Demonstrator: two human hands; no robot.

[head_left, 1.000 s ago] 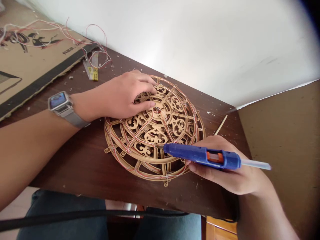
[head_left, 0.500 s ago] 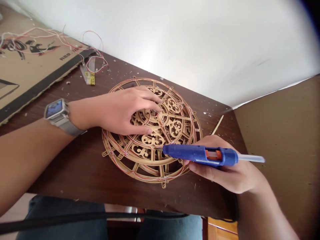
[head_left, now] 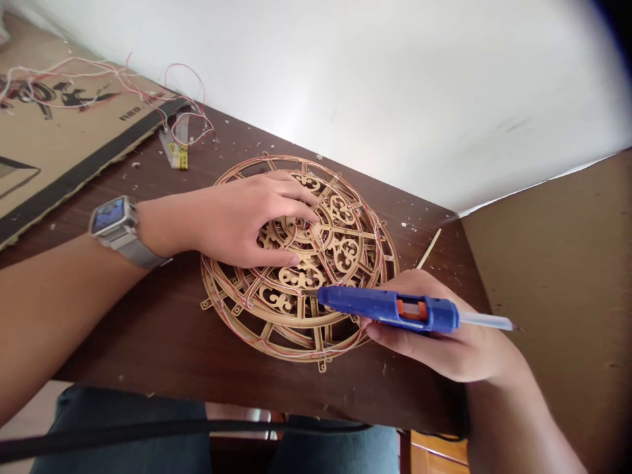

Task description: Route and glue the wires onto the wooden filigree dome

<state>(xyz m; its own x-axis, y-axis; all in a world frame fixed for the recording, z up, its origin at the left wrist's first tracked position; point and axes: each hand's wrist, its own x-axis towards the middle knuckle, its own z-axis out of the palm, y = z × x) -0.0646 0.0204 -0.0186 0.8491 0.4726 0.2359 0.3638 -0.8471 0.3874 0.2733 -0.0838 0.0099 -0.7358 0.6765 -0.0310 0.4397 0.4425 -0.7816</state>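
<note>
While the left hand (head_left: 247,224), a metal-strapped watch (head_left: 113,217) on its wrist, lies spread over a round laser-cut wooden filigree frame (head_left: 276,301), its fingers resting on the fretwork without gripping, the right hand (head_left: 434,349) is closed around a blue hot glue gun (head_left: 385,308). The gun's long axis runs nearly level across the view, its nozzle pointing left over the frame's near side and a glue stick (head_left: 486,321) jutting from the right end. The frame, strung with thin red and white wires, lies flat on a dark wooden tabletop (head_left: 375,382). A thin wooden stick (head_left: 428,249) lies just beyond the gun, and loose wires (head_left: 187,118) trail from a cardboard sheet (head_left: 64,131).
</note>
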